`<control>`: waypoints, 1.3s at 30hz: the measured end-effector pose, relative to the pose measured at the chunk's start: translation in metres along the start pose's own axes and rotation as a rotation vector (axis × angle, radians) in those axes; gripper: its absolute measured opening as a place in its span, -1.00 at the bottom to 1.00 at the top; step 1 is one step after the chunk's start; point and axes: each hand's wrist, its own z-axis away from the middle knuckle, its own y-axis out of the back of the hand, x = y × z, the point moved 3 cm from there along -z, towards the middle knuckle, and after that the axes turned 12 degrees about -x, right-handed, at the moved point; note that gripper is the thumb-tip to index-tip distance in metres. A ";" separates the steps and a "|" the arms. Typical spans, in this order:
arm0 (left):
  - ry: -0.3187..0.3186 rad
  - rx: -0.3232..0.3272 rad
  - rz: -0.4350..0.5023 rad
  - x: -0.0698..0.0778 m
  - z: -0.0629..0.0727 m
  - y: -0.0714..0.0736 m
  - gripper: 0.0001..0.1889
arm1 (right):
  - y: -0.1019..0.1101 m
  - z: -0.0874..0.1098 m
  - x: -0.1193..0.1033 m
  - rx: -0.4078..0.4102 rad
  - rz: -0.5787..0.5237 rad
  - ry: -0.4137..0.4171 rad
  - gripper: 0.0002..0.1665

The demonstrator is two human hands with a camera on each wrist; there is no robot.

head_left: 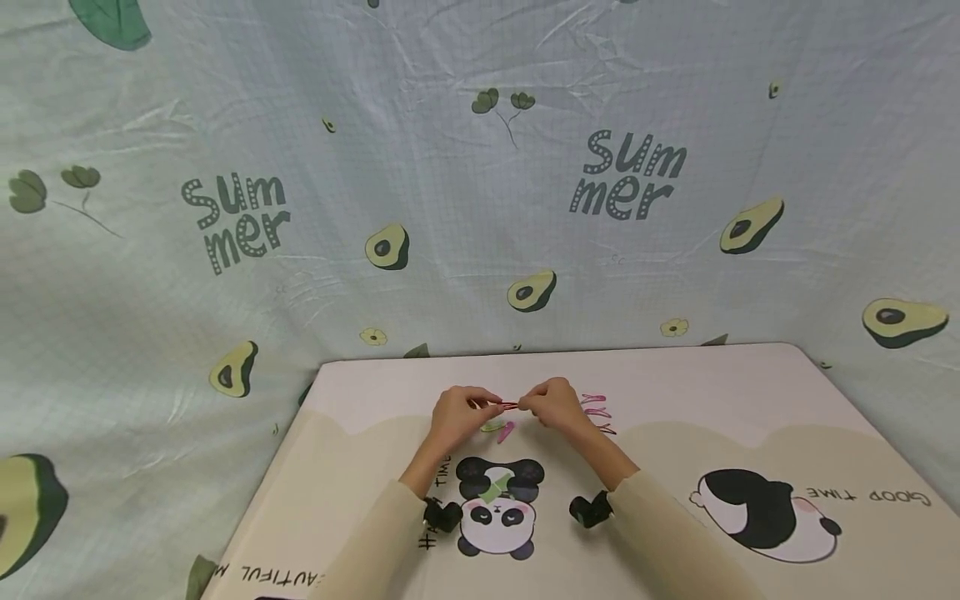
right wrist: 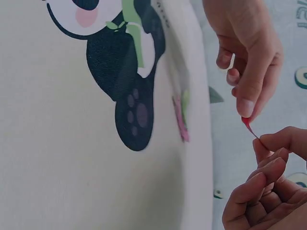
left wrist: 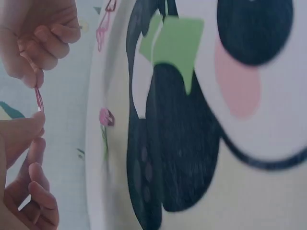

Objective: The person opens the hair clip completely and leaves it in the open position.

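Note:
A slim red hair clip (head_left: pixel 509 406) is stretched between my two hands above the far part of the table. My left hand (head_left: pixel 459 414) pinches one end between thumb and fingertip, its other fingers loosely curled. At the opposite end, my right hand (head_left: pixel 553 404) pinches the clip with thumb and forefinger. In the right wrist view the clip (right wrist: pixel 249 126) shows as a thin red strip narrowing toward the right fingertips. On the table just below the hands lie a green hair clip (head_left: pixel 492 427) and a pink hair clip (head_left: pixel 506 432), close together.
Several pink and red hair clips (head_left: pixel 597 412) lie in a column beside the right hand. The table (head_left: pixel 750 392) has a cover printed with pandas and lettering. Behind it hangs a curtain (head_left: pixel 450 167) with avocado prints. A dark object shows at the near edge.

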 end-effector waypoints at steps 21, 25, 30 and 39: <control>-0.447 0.223 -0.169 0.068 0.036 -0.019 -0.82 | 0.051 0.078 0.007 -0.060 -0.143 0.015 -0.72; -0.521 0.274 -0.109 0.076 0.039 -0.021 -0.86 | 0.057 0.091 0.006 -0.052 -0.100 0.098 -0.75; -0.556 0.320 -0.068 0.084 0.039 -0.024 -0.90 | 0.061 0.107 0.001 0.015 0.014 0.251 -0.75; -0.559 0.305 0.083 0.090 0.037 -0.026 -0.92 | 0.065 0.118 -0.001 0.199 0.213 0.558 -0.90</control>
